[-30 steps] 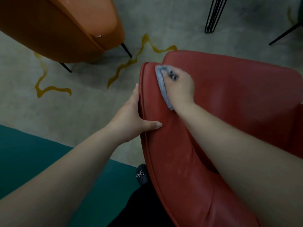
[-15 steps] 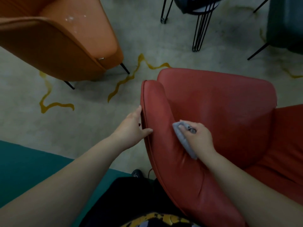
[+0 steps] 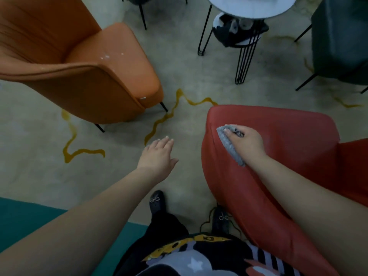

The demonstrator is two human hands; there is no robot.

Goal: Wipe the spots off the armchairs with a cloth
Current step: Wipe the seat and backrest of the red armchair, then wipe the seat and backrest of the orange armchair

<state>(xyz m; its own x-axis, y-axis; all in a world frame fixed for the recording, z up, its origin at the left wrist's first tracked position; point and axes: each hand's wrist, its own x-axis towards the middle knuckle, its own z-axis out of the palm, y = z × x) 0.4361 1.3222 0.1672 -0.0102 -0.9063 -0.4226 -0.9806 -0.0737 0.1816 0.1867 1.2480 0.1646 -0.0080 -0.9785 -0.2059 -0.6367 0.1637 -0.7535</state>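
Shoes [image 3: 157, 202], black with small bows, stand on pale floor [image 3: 119, 156] beside a teal rug [image 3: 29, 216] at my feet. Just ahead, my right hand [image 3: 246, 142] presses a folded grey cloth [image 3: 231, 144] onto the arm of the red armchair [image 3: 288, 132], my grip curled around the cloth with fingertips on top. My left hand [image 3: 159, 154] hovers over the floor, well apart from the chair, fingers straight and holding nothing. With no hand bracing it, I judge a hard wipe could shove the light, thin-legged chair sideways. The leather looks smooth, so the cloth may skid rather than scrub. Farther off to the left sits the orange armchair [image 3: 89, 62], with pale white spots [image 3: 107, 56] on its seat, not yet wiped; they may smear if the cloth is already soiled. Yellow squiggles [image 3: 159, 124] are marked across the floor between the chairs. Beyond stand a round white bench [image 3: 251, 8] on black hairpin legs and a dark green armchair [image 3: 342, 40].
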